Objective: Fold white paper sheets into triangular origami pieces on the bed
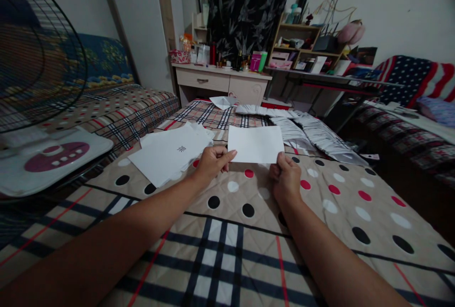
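A white sheet of paper lies in front of me on the quilted, dotted bedspread. My left hand pinches its near left corner with thumb and fingers closed. Over at the near right corner, my right hand grips the sheet the same way. A loose stack of white sheets rests just left of my left hand. A long fanned row of folded white papers runs away beyond my right hand.
A standing fan with its white base fills the left side. A dresser with bottles, a cluttered shelf and a dark desk stand at the back. Another bed with a flag-patterned blanket is at right.
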Demonstrator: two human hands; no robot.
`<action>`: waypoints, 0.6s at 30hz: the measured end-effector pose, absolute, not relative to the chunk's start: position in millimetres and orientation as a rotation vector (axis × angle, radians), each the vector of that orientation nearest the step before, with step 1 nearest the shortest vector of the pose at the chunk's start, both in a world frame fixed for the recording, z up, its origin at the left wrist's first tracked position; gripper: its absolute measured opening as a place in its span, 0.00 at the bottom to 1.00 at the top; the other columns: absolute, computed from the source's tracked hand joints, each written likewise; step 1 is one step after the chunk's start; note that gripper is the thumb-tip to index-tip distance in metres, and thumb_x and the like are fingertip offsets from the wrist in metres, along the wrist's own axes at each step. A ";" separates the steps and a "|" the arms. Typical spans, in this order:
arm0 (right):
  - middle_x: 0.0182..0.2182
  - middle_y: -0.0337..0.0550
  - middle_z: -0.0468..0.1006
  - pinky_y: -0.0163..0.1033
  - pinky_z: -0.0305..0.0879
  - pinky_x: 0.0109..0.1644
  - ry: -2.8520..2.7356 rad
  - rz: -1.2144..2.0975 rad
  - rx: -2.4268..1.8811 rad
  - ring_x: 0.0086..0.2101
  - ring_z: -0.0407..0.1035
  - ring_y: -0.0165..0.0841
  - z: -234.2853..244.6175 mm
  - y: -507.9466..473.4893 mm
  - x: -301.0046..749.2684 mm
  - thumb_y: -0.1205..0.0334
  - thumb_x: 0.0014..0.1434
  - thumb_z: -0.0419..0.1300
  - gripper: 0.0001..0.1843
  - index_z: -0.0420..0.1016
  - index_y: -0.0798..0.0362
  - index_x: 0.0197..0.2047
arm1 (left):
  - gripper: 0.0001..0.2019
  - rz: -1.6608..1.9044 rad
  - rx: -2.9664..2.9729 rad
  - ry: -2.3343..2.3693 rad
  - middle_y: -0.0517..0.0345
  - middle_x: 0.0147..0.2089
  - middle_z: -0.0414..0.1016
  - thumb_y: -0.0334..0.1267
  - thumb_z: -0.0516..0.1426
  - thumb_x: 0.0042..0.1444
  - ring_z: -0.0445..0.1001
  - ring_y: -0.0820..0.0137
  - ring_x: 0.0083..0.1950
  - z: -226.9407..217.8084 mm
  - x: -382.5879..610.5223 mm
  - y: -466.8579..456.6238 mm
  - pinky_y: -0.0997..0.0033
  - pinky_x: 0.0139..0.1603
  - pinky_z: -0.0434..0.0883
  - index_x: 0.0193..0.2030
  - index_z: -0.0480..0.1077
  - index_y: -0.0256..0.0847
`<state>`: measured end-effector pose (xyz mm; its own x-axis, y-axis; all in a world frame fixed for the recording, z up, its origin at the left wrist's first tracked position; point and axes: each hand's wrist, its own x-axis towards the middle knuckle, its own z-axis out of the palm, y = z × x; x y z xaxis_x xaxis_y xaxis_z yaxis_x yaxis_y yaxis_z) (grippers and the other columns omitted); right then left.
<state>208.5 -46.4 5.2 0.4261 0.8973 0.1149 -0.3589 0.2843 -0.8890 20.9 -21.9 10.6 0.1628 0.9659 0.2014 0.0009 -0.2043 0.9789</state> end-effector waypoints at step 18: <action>0.18 0.34 0.72 0.33 0.54 0.20 -0.941 0.695 -1.191 0.17 0.59 0.26 -0.4 -38.1 226.6 0.60 0.45 0.66 0.11 0.80 0.55 0.34 | 0.06 1.687 1.565 1.040 0.59 0.29 0.76 0.37 0.65 0.45 0.71 0.74 0.29 10.1 12.3 -9.4 0.75 0.32 0.67 0.28 0.76 0.38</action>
